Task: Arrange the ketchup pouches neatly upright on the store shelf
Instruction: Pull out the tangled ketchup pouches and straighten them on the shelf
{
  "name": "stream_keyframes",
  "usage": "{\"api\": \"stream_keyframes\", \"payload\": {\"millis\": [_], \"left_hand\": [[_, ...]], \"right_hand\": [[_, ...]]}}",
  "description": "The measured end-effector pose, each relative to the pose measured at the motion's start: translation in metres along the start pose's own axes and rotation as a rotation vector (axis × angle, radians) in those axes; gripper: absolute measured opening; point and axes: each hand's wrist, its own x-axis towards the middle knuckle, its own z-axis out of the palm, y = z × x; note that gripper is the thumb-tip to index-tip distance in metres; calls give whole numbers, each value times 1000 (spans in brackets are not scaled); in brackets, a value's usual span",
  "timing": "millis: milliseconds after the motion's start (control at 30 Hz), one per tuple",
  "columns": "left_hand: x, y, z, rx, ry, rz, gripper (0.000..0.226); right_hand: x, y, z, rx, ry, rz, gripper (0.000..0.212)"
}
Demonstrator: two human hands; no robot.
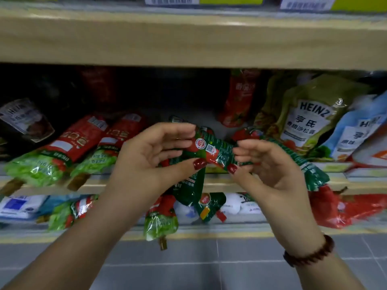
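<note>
Pinching glossy crinkled ketchup pouch (211,150)

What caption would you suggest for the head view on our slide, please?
Sideways ketchup pouch held by left hand and right hand before the shelf, where two pouches lie toppled at left.

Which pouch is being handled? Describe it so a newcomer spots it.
Look at the front edge of the middle shelf, centre frame, where the left hand and right hand meet. Between them they pinch one ketchup pouch, held sideways in the air. Unlike the lettuce-print pouches lying on the shelf to its left, it is dark green and red with a round seal and QR code.
</note>
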Motion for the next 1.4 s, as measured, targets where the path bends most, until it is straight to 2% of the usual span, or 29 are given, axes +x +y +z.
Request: {"api": "stream_keyframes", "payload": {"millis": [233, 500, 600, 767, 900, 1033, 1167, 1300, 1400], "left_hand": [[0, -12, -7, -19, -16, 125, 51], [8, -3, -12, 57, -89, 123, 55], [28, -2, -12, 77, -94, 150, 54], [64, -3, -8, 169, -75, 197, 52], [88, -11, -5, 217, -29, 205, 49], [104, -17, -2, 179, 4, 189, 50], [112, -23, -1, 182, -26, 180, 52], [121, -25, 1, 183, -22, 165, 51], [129, -25, 3, 213, -21, 165, 50]], "right_hand": [[6, 23, 1, -21, 13, -177, 33], [14, 10, -1, -34, 6, -225, 37], [30, 4, -5, -57, 16, -247, 32], [75, -5, -8, -134, 93, -212, 28], [106, -6, -12, -67, 179, -141, 27], [127, -2, -17, -93, 241, -70, 39], [138, 3, -16, -170, 274, -135, 30], [149, 5, -13, -263, 282, -215, 53], [158, 5, -14, -321, 283, -291, 58]]}}
